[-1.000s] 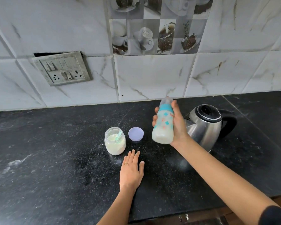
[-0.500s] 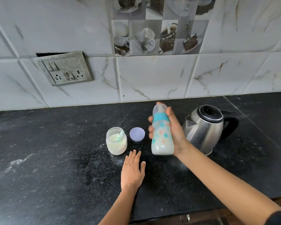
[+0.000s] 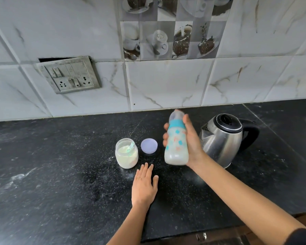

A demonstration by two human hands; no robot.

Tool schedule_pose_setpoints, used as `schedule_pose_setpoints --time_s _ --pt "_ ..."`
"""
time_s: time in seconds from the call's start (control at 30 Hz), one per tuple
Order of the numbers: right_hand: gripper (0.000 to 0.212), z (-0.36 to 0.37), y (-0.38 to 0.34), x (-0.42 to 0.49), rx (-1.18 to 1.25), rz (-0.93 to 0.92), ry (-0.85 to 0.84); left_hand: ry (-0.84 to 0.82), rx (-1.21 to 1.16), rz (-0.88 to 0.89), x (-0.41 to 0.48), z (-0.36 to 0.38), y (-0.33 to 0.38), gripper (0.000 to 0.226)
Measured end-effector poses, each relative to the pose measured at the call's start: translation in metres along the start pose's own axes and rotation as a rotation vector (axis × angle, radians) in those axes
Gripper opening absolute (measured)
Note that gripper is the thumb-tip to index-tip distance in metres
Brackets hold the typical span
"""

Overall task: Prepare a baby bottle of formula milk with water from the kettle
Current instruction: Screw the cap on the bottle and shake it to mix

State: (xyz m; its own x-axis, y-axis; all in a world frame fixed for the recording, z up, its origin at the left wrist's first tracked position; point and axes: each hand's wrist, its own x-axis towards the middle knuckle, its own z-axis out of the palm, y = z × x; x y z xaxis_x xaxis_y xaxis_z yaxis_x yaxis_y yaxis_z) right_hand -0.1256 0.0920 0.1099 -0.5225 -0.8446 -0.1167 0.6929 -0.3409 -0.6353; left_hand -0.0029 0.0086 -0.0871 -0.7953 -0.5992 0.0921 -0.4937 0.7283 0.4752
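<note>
1. Wall (image 3: 166,85): marbled white tiles, with a panel of cup pictures at the top.
2. Counter (image 3: 60,174): black stone, dusted with pale specks.
3. Switch plate (image 3: 71,75): grey, set into the wall at the left.
4. Kettle (image 3: 223,138): steel with a black lid and handle. It stands on the counter at the right, just behind the right wrist.
5. Right hand (image 3: 191,142): fingers and thumb wrapped round the bottle, gripping its body.
6. Bottle (image 3: 176,147): nearly upright, with a teal collar and the teat on. It has milky liquid in its lower part and sits between the lid and the kettle. I cannot tell whether its base touches the counter.
7. Left hand (image 3: 143,186): flat on the counter with the fingers straight, holding nothing, near the jar.
8. Jar (image 3: 126,153): open, holding pale powder.
9. Lid (image 3: 149,145): lilac, lying on the counter just right of the jar.
10. Scoop (image 3: 130,147): pale green, inside the jar.
</note>
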Motion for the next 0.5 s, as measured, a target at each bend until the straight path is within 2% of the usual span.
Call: schedule_pose_setpoints --time_s 0.1,0.2,0.27,0.4,0.5 --pt "0.039 -0.004 0.010 -0.012 -0.153 0.026 -0.083 -0.001 0.010 0.004 0.000 0.001 0.000 0.053" --pt "0.047 0.003 -0.005 0.000 0.010 -0.014 0.061 0.009 -0.003 0.002 0.000 0.001 0.000 0.053" --pt "0.053 0.004 -0.010 0.001 0.043 -0.007 0.084 0.007 0.000 0.003 0.000 0.000 0.001 0.053" --pt "0.042 -0.007 0.008 -0.014 -0.196 0.034 -0.065 0.003 0.006 0.004 0.000 0.001 0.001 0.053" --pt "0.043 -0.003 -0.004 -0.003 -0.034 -0.005 0.013 0.005 0.004 0.007 0.001 0.000 0.002 0.053"
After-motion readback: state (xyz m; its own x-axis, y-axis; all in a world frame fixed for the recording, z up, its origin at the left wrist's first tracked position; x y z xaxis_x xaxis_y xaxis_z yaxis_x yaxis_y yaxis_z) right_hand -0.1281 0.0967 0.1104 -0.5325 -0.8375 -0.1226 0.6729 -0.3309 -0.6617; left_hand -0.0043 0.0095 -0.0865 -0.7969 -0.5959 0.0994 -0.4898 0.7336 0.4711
